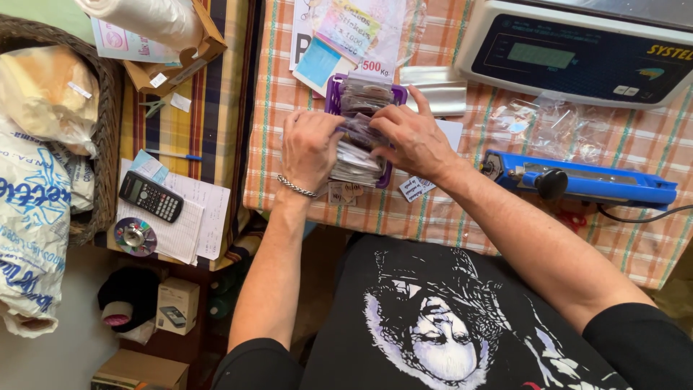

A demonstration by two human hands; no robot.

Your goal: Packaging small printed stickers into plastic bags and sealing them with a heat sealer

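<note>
Your fingertips are buried among the small packets (359, 137), so what each one pinches is hard to make out. Your left hand (309, 148) curls over the stack in the purple tray (333, 92) at frame centre; your right hand (413, 137) arches over it, fingers bent, gripping packets. A blue sealer (613, 186) lies right of them.

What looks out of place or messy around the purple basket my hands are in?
A few small paper labels lie loose on the checked tablecloth just outside the purple basket, which is packed with label stacks. Both the left hand and right hand are thumbing through them. Nothing looks spilled or damaged.
</note>
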